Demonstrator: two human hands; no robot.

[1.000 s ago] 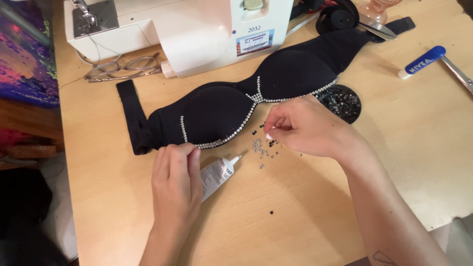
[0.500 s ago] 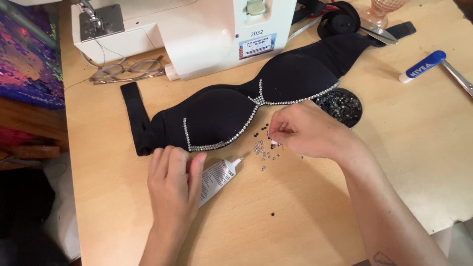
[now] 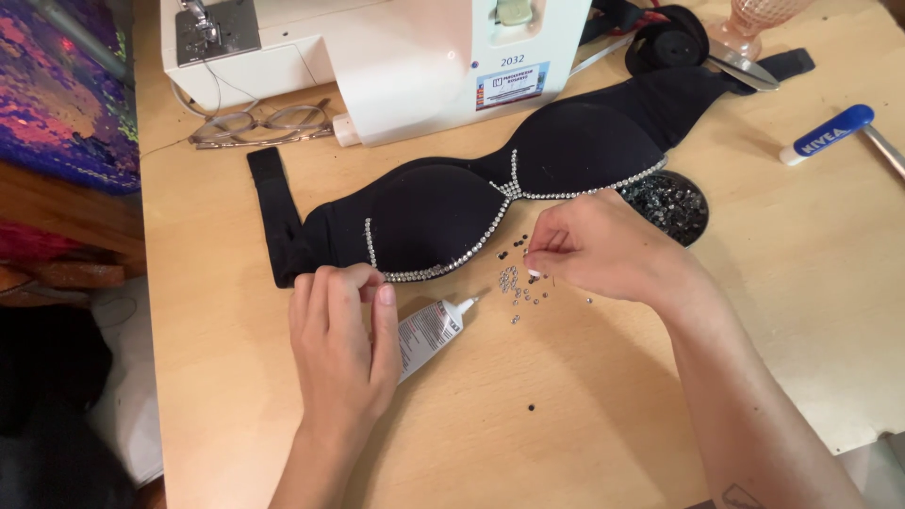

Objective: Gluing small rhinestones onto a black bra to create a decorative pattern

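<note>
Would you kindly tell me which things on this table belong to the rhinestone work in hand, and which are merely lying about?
In use:
- black bra, its lower edge under the left hand
- loose rhinestones, under the right hand fingertips
- glue tube
- dish of rhinestones

Lying about:
- sewing machine
- eyeglasses
- scissors
- pink glass
- blue-capped tube

Bare wooden tabletop open between the forearms, black bra and white sewing machine blocking the far side, glue tube and loose rhinestones between the hands
</note>
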